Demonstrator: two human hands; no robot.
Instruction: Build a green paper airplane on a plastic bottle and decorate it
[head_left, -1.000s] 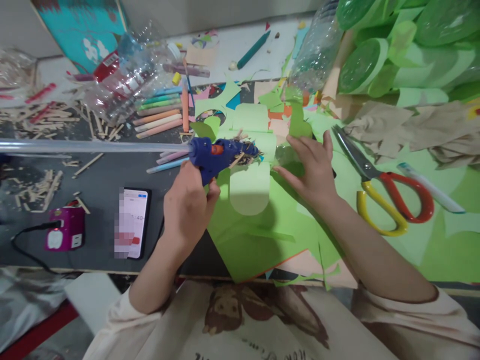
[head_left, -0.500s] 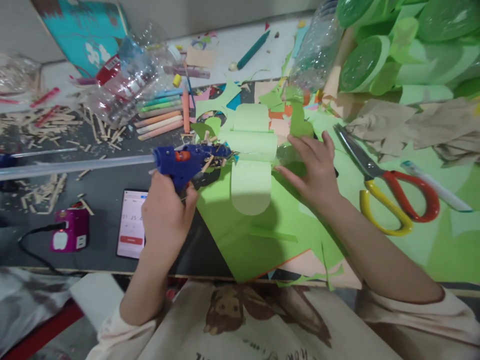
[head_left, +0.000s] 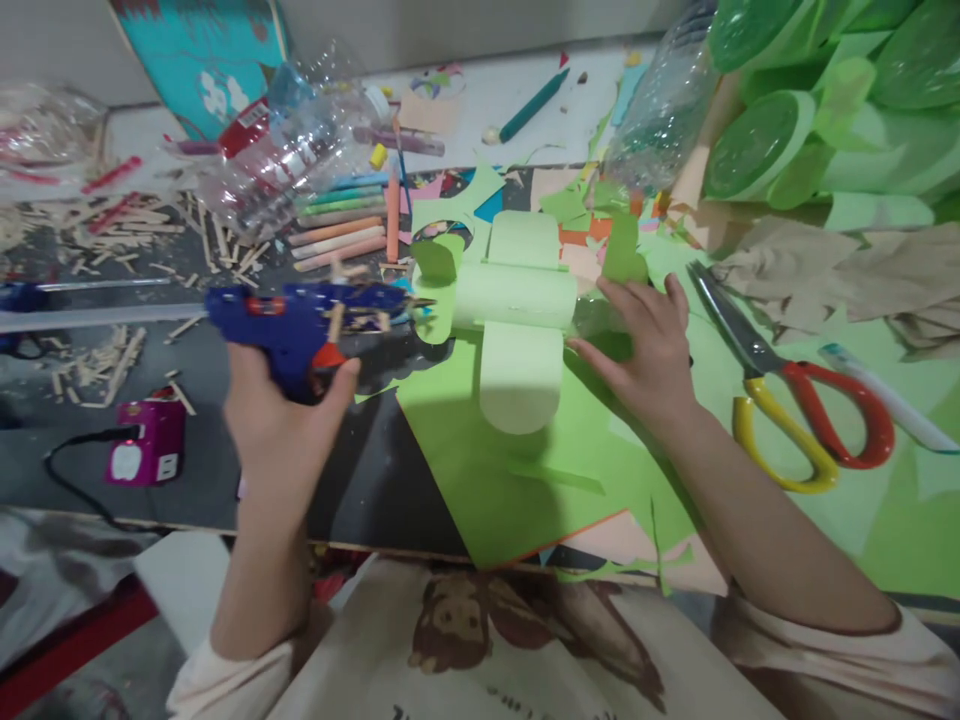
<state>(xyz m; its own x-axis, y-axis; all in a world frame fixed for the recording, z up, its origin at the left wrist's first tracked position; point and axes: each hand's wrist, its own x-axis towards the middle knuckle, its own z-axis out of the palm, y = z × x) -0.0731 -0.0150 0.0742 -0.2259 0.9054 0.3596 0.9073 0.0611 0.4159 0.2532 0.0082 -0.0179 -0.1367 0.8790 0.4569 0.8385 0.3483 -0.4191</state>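
Observation:
A blue glue gun (head_left: 277, 330) is in my left hand (head_left: 281, 420), its nozzle pointing right toward a pale green paper-wrapped tube (head_left: 514, 297). Rounded pale green flaps stick out above and below the tube, the lower flap (head_left: 521, 375) lying over a green sheet (head_left: 480, 470). At the tube's right end, beside a clear plastic part (head_left: 600, 312), rests my right hand (head_left: 645, 345) with thumb and fingers spread around that part. Whether its fingertips press on the plastic is hard to tell.
Red and yellow scissors (head_left: 802, 400) lie right of my right hand. Crumpled brown paper (head_left: 840, 270) and green-covered bottles (head_left: 840, 130) are behind them. Clear bottles (head_left: 292, 150), pastel sticks (head_left: 341, 230), wood bits (head_left: 97, 365) and a magenta adapter (head_left: 146, 440) lie left.
My left hand has drawn the glue gun left, away from the tube, and now covers the phone. The view has shifted slightly; my right hand stays by the tube's end.

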